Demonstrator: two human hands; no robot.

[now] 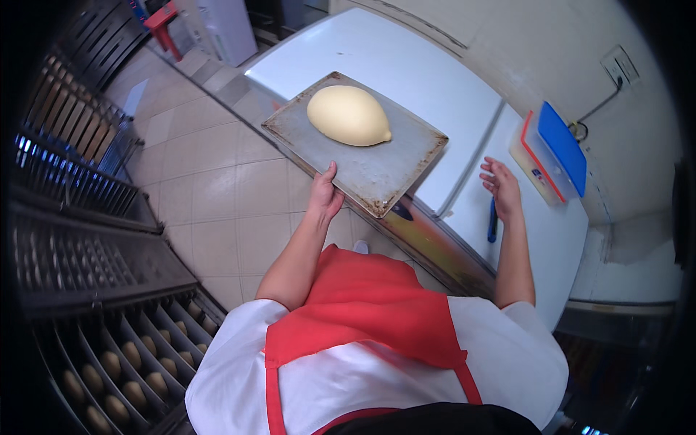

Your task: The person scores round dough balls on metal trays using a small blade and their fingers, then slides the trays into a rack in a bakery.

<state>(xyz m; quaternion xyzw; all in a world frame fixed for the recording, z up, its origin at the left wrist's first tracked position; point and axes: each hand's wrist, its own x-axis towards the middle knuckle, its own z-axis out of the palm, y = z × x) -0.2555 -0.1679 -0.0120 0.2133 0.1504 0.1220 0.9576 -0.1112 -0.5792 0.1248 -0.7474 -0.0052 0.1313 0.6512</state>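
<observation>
My left hand (326, 193) grips the near left edge of a worn metal baking tray (357, 174), thumb on top. On the tray lies one large, smooth, pale yellow piece of dough (348, 116), oval with a small nub at its right end. The tray is over the near edge of a white chest-like counter (428, 80); whether it rests on it I cannot tell. My right hand (502, 187) is open above the counter's right part, fingers apart and slightly bent. Beside its wrist lies a slim blue tool (493, 222), perhaps a pen or cutter.
A clear plastic box (535, 158) with a red rim and a blue lid (562, 148) stands against the wall. Above it a cord runs from a socket (620, 67). At the lower left a dark rack (156, 346) holds several dough pieces. Another slatted rack (80, 116) stands farther off.
</observation>
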